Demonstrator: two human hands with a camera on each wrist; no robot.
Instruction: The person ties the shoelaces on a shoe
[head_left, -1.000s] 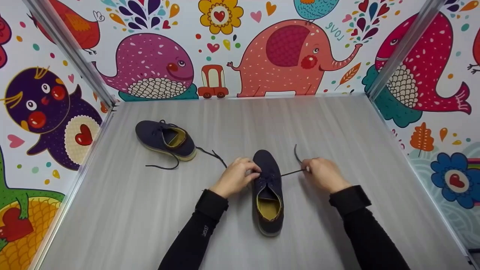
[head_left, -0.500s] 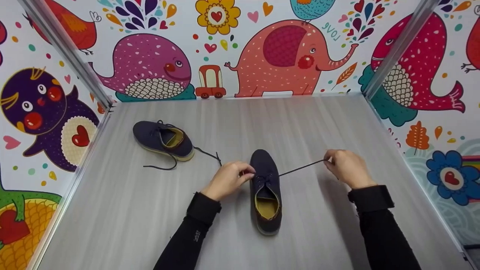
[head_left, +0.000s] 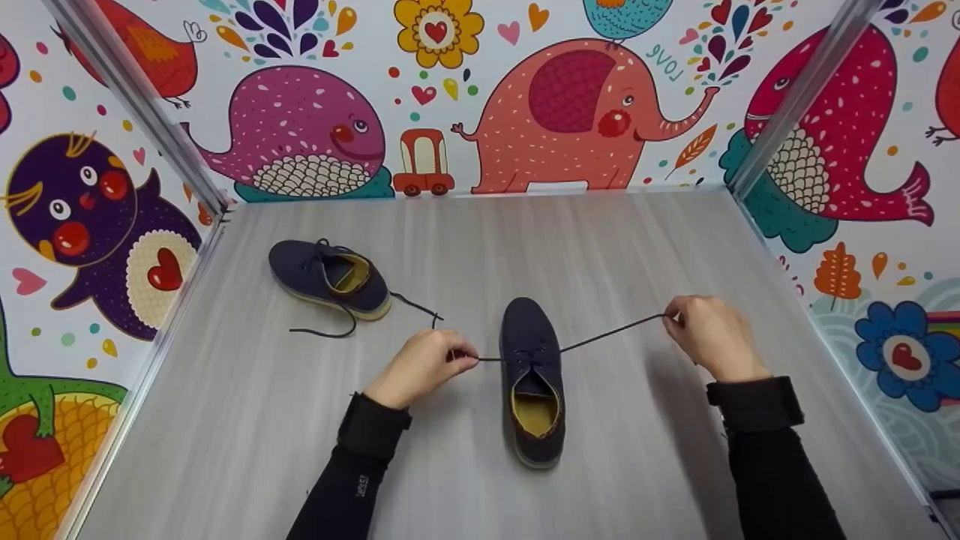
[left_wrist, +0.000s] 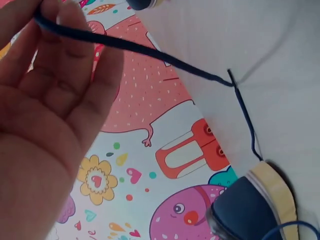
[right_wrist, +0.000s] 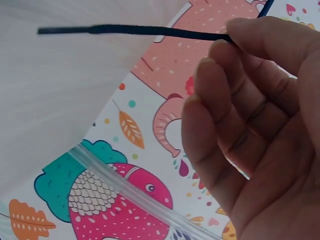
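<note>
Shoelace of navy shoe pinched taut at both ends: left hand, right hand.

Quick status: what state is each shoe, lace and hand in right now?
Near shoe: upright, untied.
Its lace: pulled out to both sides.
Left hand: pinches one lace end.
Right hand: pinches the other end.
Far shoe: tilted, laces loose on the table.

A staged recording booth (cartoon-animal walls, metal corner posts) around a grey tabletop.
</note>
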